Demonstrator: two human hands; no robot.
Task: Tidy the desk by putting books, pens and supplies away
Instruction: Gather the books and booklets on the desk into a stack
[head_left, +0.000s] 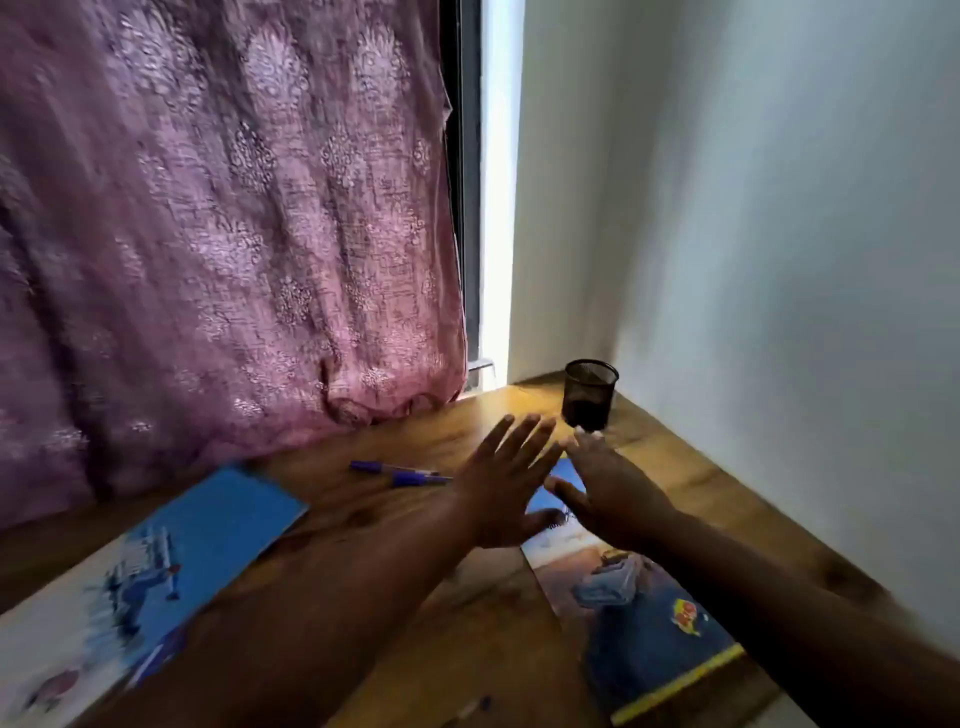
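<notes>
Across the wooden desk (467, 613), set in a corner between a patterned purple curtain (223, 234) and a pale wall (779, 208), nothing looks put away yet, so we judge the tidying to be at its start. Largest of our things is the blue book (171, 561) lying flat at the near left, well apart from the second book (639, 613), which lies flat at the right with its far end under our hands. Both hands hover above the desk with fingers spread and palms down, holding nothing: our left hand (506, 488) just beside our right hand (618, 493). Beyond the fingertips stands the black mesh pen cup (590, 392), upright in the far corner. Smallest are the two purple pens (400, 472), lying left of the left hand. Next, we think, the hands should drop to a book or pinch up the pens for the cup.
</notes>
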